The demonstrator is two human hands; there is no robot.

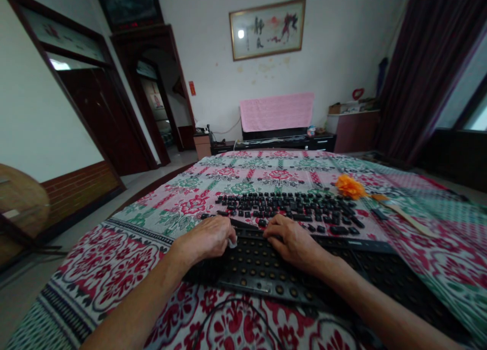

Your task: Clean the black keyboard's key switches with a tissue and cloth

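A black keyboard base point(274, 276) with its keycaps off lies on the patterned cloth in front of me. Both hands rest on its far edge. My left hand point(207, 238) is curled, pinching a small white thing point(232, 243) at the fingertips. My right hand point(291, 241) lies knuckles up with fingers bent down onto the base; what they hold, if anything, is hidden. Just beyond the hands, several loose black keycaps point(289, 208) are laid out in rows on the cloth.
The red, green and white floral cloth point(125, 258) covers the whole surface. An orange flower point(350, 186) on a stick lies at the right beyond the keycaps. A black cable point(228, 314) loops near me. A cabinet with a pink cover stands at the far wall.
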